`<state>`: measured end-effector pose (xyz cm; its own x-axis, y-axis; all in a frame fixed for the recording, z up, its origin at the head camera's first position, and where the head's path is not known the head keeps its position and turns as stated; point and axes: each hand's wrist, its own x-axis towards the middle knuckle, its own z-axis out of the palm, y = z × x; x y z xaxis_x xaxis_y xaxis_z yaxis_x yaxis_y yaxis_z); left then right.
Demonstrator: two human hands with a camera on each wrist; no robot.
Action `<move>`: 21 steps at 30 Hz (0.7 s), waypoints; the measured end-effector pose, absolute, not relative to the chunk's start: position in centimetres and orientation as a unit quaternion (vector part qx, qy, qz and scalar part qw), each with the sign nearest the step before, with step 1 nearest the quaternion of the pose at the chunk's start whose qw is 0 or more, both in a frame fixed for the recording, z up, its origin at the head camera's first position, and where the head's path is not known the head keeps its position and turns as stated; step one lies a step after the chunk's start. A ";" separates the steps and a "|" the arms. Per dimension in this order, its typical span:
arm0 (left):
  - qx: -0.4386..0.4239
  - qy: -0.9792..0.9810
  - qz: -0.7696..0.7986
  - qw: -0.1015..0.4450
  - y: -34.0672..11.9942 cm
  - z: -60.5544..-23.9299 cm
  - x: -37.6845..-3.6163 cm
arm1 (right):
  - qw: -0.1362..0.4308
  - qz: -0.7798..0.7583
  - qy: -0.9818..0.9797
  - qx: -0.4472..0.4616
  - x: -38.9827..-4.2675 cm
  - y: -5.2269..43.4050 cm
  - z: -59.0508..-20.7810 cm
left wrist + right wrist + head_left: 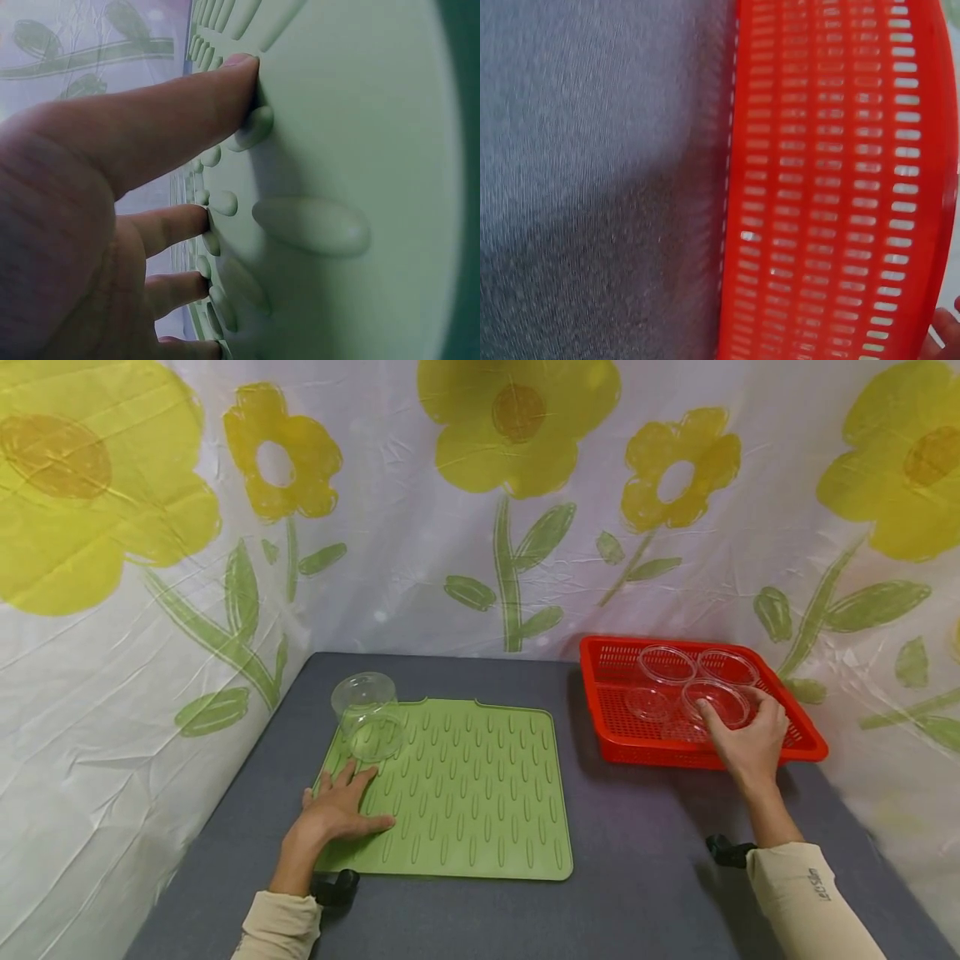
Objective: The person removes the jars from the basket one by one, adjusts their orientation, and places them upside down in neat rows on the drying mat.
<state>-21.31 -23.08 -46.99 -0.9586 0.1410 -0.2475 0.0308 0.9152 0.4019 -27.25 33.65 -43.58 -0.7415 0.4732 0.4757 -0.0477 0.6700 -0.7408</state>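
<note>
Nearest the person, the left hand (341, 810) lies flat on the green ribbed mat (480, 793), fingers (187, 120) straight and spread, holding nothing. In the left wrist view the fingertips press against the mat's raised ridges. The mat looks soft and grippy, and the flat palm appears to pin it to the grey tabletop (645, 877).

Just beyond the left hand, at the mat's far left corner, clear plastic cups (367, 714) stand as an inverted stack.

Farther right, the right hand (746, 739) reaches into the red basket (611, 710), fingers curled round the rim of the nearest clear dish (716, 702). Further clear dishes (666, 664) sit behind and beside it in the basket. The right wrist view shows only the basket's slotted wall (832, 187) and the tabletop.

Handling judgement: the dish looks thin-walled, very light, smooth and slightly flexible. Excess pinch force could deform or crack it. Take hold at the rim, thumb opposed to fingers, where the wall is stiffest. The dishes appear closely packed, so a neighbour may lift with it.
</note>
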 end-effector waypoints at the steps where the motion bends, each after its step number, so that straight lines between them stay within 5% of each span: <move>1: 0.044 0.969 0.201 0.137 -23.1 -47.0 -21.3 | 0.333 0.385 -0.852 -0.126 -27.4 33.9 -43.7; 8: 0.039 0.968 0.204 0.138 -23.0 -46.8 -21.2 | 0.289 0.363 -0.876 -0.132 -27.8 34.9 -43.7; 21: 0.039 0.969 0.204 0.137 -22.9 -46.7 -21.1 | 0.102 0.286 -0.943 -0.138 -28.7 36.1 -42.3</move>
<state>-21.11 -22.94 -46.71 -0.9594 0.1324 -0.2492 0.0206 0.9136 0.4061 -28.70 36.13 -42.30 -0.9412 0.3184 0.1126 0.2023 0.7985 -0.5671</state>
